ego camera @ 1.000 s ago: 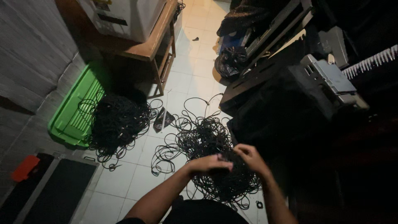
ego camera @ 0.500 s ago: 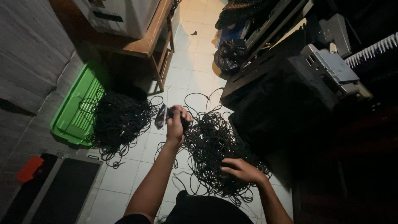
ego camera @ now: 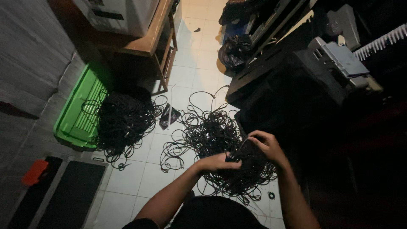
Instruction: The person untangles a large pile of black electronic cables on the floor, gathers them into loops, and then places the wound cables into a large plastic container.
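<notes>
Head view: left hand [ego camera: 218, 162] and right hand [ego camera: 263, 146] both grip strands of the tangled black cable heap [ego camera: 220, 140] on the tiled floor [ego camera: 127, 178]. It looks largely unsorted; another cable pile [ego camera: 123, 121] lies beside the green crate [ego camera: 80, 112].

A small dark flat packet with a pale stripe [ego camera: 168, 117] lies on the tiled floor, between the two heaps of black cable. At the far left, a pale boxy machine [ego camera: 121, 15] on the wooden bench [ego camera: 148, 42] carries a dark rectangular label panel on its front. No signs or lit screens are visible.
</notes>
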